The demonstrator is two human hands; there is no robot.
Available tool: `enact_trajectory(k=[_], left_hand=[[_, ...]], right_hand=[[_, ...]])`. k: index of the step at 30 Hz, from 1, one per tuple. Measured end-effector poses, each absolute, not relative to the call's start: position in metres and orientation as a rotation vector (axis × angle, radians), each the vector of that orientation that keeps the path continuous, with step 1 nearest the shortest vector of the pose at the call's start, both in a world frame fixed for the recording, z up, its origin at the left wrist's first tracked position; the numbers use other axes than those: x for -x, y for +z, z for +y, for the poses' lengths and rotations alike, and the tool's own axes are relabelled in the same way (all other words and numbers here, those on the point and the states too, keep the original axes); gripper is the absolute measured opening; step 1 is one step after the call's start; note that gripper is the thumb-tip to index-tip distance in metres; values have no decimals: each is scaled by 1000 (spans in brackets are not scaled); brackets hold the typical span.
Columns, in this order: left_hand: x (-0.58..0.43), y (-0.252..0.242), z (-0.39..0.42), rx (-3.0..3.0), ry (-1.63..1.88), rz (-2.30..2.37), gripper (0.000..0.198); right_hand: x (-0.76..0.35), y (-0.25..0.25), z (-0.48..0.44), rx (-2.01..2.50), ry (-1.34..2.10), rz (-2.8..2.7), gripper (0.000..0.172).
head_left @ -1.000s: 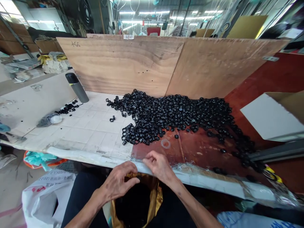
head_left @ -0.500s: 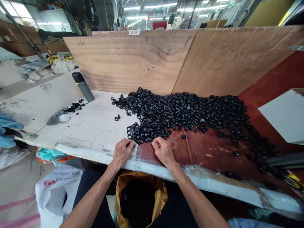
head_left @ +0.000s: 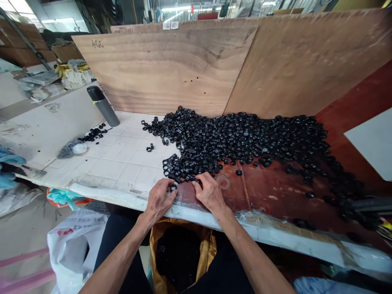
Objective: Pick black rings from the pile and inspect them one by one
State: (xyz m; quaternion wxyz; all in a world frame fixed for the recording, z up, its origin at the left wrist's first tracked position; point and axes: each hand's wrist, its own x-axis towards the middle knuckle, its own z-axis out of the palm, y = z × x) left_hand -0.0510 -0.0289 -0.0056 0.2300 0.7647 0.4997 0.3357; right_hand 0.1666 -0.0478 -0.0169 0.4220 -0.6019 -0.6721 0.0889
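Note:
A wide heap of small black plastic rings (head_left: 214,139) spreads over the table. My left hand (head_left: 159,197) is at the table's front, thumb and fingers closed around a single black ring (head_left: 173,188) whose round opening shows. To its right, my right hand (head_left: 210,192) reaches the near edge of the heap. Its thumb and forefinger are pinched together beside the rings there; what is between the fingertips, if anything, is too small to make out.
Below the table edge, between the knees, hangs an open yellow bag (head_left: 153,253) with dark contents. A grey bottle (head_left: 104,107) leans at the back left near a few loose black pieces (head_left: 93,134). Wooden boards (head_left: 171,69) wall the back. A white sack (head_left: 70,245) stands lower left.
The view has tilted down slightly. A black ring now shows in my left hand's fingers. My right hand's fingertips have moved slightly up and left, against the heap's near edge.

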Motion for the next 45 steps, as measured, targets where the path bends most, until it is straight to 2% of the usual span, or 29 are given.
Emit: enact_trajectory(k=[3,6,10,13,21,30,36,41,45], left_hand=[[39,-3,-33,-1899,989,1271,36],[23,1,-36,-1566,1049,1087,28],[11,5,-36,-1140,1032,918,30],[12,5,-35,-1058,1063,901,33],[13,-1,-34,-1159,1050,930,32],[11,-12,-41,-1383,1144,943,23],[11,-13,-43,-1440,1180,909,18],[10,-8,-43,-1479,1107,911,17],[8,-5,-42,-1399,1044,913,20]], right_hand=[[-170,-14,-51,1366,425,-1535,8],[-173,-10,-52,1219,632,-1449,8],[-173,-5,-51,1061,764,-1456,17],[-170,-4,-53,1052,811,-1509,18],[-166,2,-56,1149,762,-1565,10],[-165,5,-57,1129,708,-1593,14],[-163,-4,-55,1213,629,-1656,19],[-164,-14,-53,1283,445,-1793,38],[-163,-12,-56,1283,482,-1690,22]])
